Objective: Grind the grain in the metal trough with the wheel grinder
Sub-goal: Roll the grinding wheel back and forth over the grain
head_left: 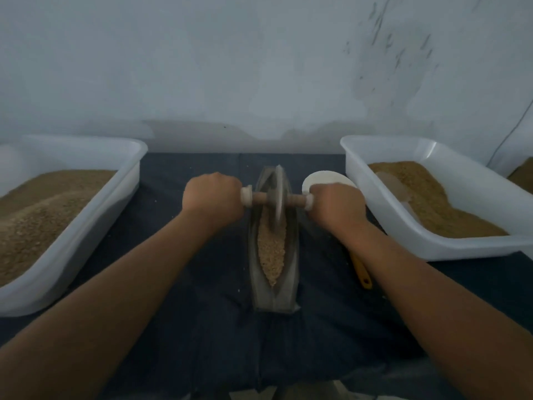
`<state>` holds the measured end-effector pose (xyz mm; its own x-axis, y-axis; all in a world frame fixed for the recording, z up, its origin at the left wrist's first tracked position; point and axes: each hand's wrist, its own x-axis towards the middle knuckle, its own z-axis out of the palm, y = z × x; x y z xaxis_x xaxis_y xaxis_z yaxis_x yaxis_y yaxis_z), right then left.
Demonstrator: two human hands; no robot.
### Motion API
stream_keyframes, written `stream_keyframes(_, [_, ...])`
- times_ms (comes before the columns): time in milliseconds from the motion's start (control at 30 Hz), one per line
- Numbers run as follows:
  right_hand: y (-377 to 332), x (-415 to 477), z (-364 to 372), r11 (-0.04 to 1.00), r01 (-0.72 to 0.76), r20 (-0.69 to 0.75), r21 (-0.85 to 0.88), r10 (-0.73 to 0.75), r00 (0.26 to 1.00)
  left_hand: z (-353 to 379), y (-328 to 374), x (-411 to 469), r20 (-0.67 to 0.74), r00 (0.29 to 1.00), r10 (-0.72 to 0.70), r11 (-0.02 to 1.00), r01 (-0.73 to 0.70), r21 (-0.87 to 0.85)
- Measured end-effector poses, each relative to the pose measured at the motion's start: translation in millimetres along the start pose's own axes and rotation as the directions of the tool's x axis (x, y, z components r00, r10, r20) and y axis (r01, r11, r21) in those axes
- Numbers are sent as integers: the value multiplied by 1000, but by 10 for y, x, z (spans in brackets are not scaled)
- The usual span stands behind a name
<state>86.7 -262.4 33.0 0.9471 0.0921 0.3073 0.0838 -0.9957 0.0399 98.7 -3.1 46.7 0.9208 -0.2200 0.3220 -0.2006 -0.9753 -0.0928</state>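
Hands curled tight: our left hand (214, 197) and right hand (336, 204) grip the axle of the wheel grinder (277, 197), disc down among grain (271, 252) in the metal trough (284, 295).

A dark blue cloth (202, 327) covers the surface, and some pale crumbs lie on it. On the left side stands a white plastic tub (95, 226), filled with brown meal (43, 215) in a sloping heap. A second white tub (461, 249) stands on the right with the same kind of brown meal (450, 209), and a pale translucent scoop (395, 186) lies half sunk in it. Near this tub I see part of a white round dish (326, 179), and closer to me a yellow handle (362, 269) on the cloth. Behind everything is a pale wall (230, 67) with dark scuff marks (398, 53).
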Motion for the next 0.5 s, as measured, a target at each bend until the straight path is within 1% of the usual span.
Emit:
stream_keyframes(33, [8,-171,-10,999,17,6,29,-17,1000,8,-37,-190,-11,1000,21,1000,-21,17])
stream_keyframes(100, [17,-561,-56,995,90,-78,41,-86,993,25,-119,-625,-81,992,102,994,-98,48])
stream_keyframes(167, [25,-836,-104,983,183,-154,9,-180,972,34,-177,-944,-154,973,170,985,-166,40])
stream_keyframes(233, [59,-830,-84,974,227,-157,-3,-225,962,105,-205,-988,-173,973,151,988,-151,9])
stream_keyframes(267, [54,-738,-49,975,221,-143,1,-218,965,130,-201,-917,-166,978,126,992,-125,18])
stream_keyframes(333, [31,-450,38,988,153,-122,-16,-154,981,152,-143,-578,-121,990,66,997,-60,53])
stream_keyframes(433, [-26,-4,81,998,60,-156,-5,-60,986,103,-68,-11,-11,1000,-12,1000,12,-15])
stream_keyframes(500, [-44,77,32,999,43,-129,-1,-43,991,75,-34,93,29,999,-14,999,15,-42])
